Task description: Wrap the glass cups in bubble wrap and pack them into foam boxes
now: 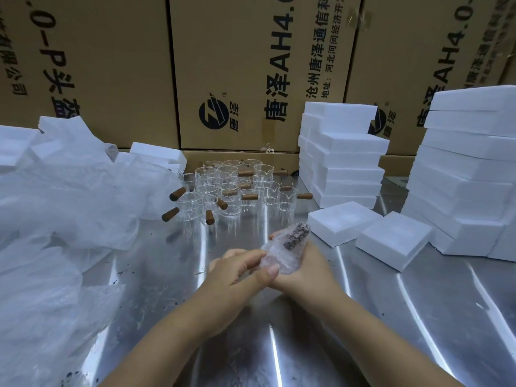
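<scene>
A glass cup wrapped in bubble wrap (287,247) sits between both hands above the steel table; its brown handle shows through the wrap at the top. My left hand (240,272) pinches the wrap's lower edge with thumb and fingers. My right hand (304,270) cradles the bundle from beneath and behind, fingers curled round it. Several unwrapped glass cups with brown handles (231,191) stand grouped farther back. Two open foam boxes (342,222) (393,237) lie to the right of the hands.
A heap of bubble wrap and plastic sheet (64,208) covers the table's left side. Stacks of white foam boxes (343,157) (469,174) rise at the right. Large cardboard cartons (251,65) wall off the back. The steel table (391,317) is shiny.
</scene>
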